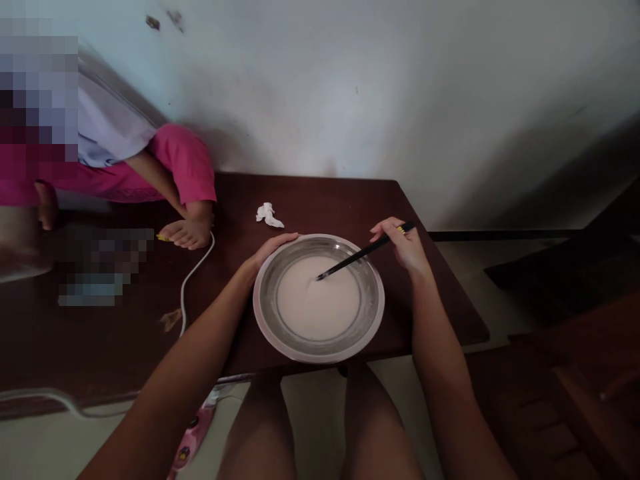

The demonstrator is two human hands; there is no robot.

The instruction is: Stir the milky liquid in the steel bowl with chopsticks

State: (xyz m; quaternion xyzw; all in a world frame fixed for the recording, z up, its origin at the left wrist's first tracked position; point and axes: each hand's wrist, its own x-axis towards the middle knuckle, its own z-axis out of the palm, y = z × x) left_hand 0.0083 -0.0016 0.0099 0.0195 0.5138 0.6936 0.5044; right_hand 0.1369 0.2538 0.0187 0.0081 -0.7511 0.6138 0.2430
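A round metal bowl (371, 313) with a pale, milky liquid (318, 307) in it stands at the near edge of a dark wooden table (320, 200). My left hand (273, 248) rests on the bowl's far left rim, fingers curled over it. My right hand (405, 247) pinches the top of dark chopsticks (365, 252) whose tips dip into the liquid near its middle.
A crumpled white tissue (269, 215) lies just beyond the bowl. Another person in pink clothing sits on the table at the left, a bare foot (186, 233) near a white cable (193, 273). A white wall backs the table. Dark wooden furniture (575, 373) stands at the right.
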